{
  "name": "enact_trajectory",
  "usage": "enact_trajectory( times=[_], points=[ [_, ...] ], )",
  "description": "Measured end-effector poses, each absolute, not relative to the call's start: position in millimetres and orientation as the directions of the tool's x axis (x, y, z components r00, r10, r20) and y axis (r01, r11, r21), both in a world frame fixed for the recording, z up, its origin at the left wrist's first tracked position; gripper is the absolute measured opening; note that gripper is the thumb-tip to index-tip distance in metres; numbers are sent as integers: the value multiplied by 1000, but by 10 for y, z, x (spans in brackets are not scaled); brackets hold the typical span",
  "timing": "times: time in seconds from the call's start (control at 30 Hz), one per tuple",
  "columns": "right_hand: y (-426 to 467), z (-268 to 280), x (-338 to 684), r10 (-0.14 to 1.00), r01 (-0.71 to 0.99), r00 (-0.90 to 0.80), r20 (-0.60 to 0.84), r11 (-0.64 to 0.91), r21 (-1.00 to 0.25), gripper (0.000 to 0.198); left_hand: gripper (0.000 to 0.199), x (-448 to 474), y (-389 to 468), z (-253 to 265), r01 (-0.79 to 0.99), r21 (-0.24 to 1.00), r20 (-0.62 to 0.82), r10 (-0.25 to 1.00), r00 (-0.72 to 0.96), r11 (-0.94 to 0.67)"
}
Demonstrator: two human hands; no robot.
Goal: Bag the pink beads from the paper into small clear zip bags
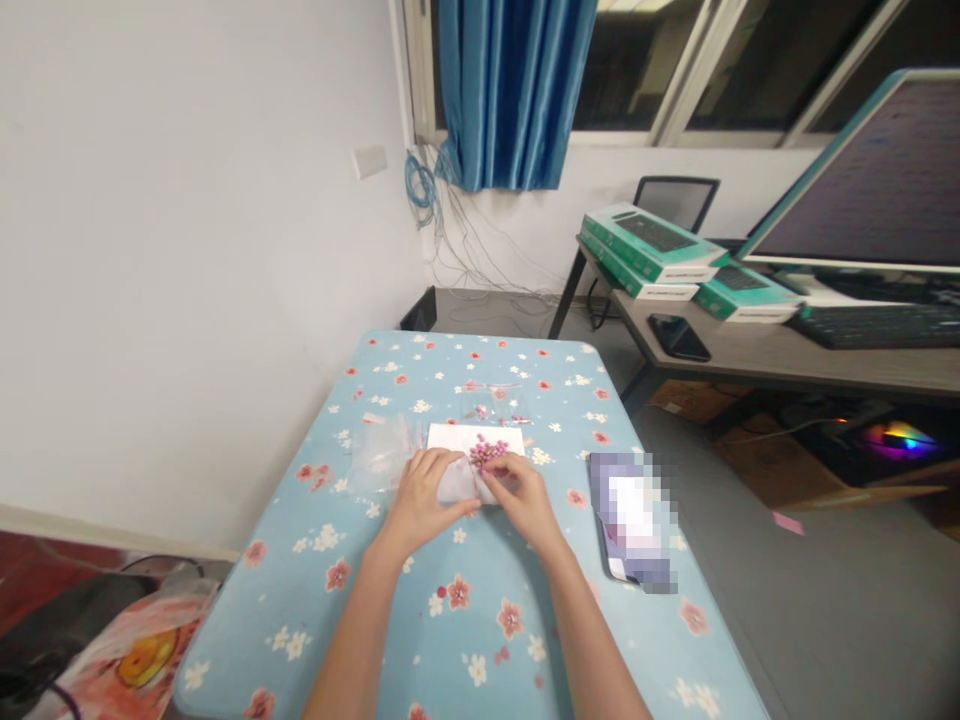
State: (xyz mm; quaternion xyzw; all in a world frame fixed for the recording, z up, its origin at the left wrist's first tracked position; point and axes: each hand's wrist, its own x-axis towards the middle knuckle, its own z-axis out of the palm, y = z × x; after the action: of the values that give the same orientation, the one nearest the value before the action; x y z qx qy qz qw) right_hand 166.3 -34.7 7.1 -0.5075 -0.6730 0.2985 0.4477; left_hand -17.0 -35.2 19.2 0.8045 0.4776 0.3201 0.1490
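Where the right hand (527, 499) adjoins pink pieces (490, 449), its grip is unclear; the left hand (422, 497) lies spread over white paper (452, 437).

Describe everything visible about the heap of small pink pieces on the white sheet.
The heap is a loose cluster of many small, rounded pieces, pink to purplish with darker spots between them. It lies on the right half of the white sheet. The right hand's fingertips are at its near edge; whether they touch it is unclear, as is its material.
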Motion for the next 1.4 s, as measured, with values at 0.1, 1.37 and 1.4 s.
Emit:
enact_trajectory(
  times=[0.1,1.37,1.4],
  points=[
    [-351,75,1670,978,258,-69,198,210,-943,18,55,-151,-365,203,662,557,363,864,349,-501],
    [-374,108,1775,967,758,-88,239,221,-613,4,54,-123,-373,197,647,590,341,875,343,-483],
    [-375,111,1765,968,768,-91,236,219,-603,4,54,-123,-372,193,648,588,341,875,343,-484]
  ],
)
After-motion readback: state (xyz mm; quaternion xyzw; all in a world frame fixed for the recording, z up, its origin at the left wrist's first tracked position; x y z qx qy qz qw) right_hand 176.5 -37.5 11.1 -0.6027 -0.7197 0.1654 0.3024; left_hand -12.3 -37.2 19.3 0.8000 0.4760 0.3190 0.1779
